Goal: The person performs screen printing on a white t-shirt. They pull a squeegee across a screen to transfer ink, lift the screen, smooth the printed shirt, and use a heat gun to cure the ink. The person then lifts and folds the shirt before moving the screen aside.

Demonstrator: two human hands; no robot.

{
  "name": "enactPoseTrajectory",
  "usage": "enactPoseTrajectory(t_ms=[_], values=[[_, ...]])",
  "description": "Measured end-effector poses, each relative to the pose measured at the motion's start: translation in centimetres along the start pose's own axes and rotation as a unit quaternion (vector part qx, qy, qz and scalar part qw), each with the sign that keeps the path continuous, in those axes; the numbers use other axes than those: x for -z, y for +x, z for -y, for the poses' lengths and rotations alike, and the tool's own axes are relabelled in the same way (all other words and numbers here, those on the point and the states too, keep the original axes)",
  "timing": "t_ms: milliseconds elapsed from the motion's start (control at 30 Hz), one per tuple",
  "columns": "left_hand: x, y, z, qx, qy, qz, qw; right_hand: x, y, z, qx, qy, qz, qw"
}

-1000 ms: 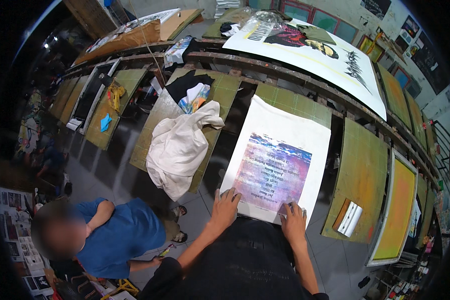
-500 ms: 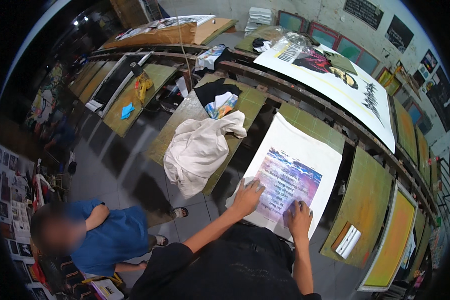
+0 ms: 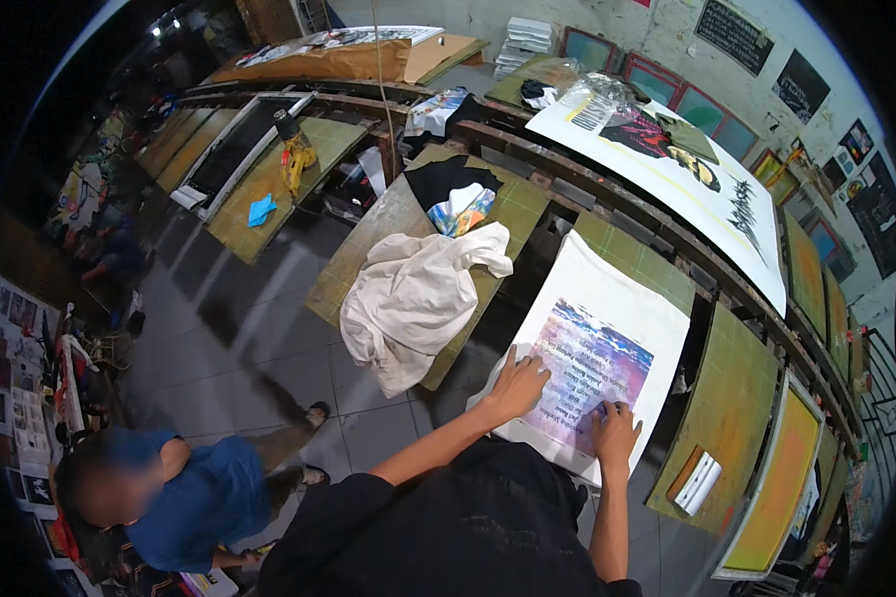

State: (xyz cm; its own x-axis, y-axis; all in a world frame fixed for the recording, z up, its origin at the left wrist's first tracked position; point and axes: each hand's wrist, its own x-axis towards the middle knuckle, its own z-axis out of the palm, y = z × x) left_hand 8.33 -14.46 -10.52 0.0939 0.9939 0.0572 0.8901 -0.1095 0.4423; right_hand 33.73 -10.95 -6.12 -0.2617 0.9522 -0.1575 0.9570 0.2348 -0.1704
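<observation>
A piece of white fabric (image 3: 607, 267) lies spread over a greenish board (image 3: 639, 263) in front of me. Printed on it is a purple and blue picture (image 3: 607, 350) of clouds or waves with rows of lettering, upside down from my side. My left hand (image 3: 519, 386) rests on the print's left edge, fingers stretched out and slightly bent. On its lower right side lies my right hand (image 3: 616, 435), fingers spread and curved, fingertips on the cloth. Neither hand grips anything. The fabric's near edge is partly hidden by my black shirt (image 3: 468, 517).
Left of the fabric, a crumpled off-white cloth (image 3: 413, 303) hangs over another board. At right are a squeegee-like tool (image 3: 695, 482) and a yellow mesh frame (image 3: 775, 476). A yellow heat gun (image 3: 295, 159) lies farther left. A person in blue (image 3: 204, 497) is at lower left.
My view has shifted slightly, so the boards appear a little farther right. The person in blue has moved toward the lower left. My hands stay at nearly the same places on the print.
</observation>
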Motion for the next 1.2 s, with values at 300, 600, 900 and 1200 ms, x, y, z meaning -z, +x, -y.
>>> enactPoseTrajectory(t_ms=[300,600,900,1200], values=[[1.1,2.0,0.0,-0.025,0.011,0.004,1.0,-2.3,3.0,1.7,-0.01,0.012,-0.115,0.993],[2.6,3.5,0.1,-0.054,0.043,0.02,0.997,-0.6,3.5,0.9,0.002,0.018,-0.064,0.998],[1.6,9.2,2.2,-0.029,0.065,-0.025,0.997,-0.6,8.8,-2.1,-0.008,0.007,-0.124,0.992],[2.2,10.1,1.3,-0.005,0.078,-0.008,0.997,-0.6,9.6,-3.1,-0.006,0.02,-0.094,0.995]])
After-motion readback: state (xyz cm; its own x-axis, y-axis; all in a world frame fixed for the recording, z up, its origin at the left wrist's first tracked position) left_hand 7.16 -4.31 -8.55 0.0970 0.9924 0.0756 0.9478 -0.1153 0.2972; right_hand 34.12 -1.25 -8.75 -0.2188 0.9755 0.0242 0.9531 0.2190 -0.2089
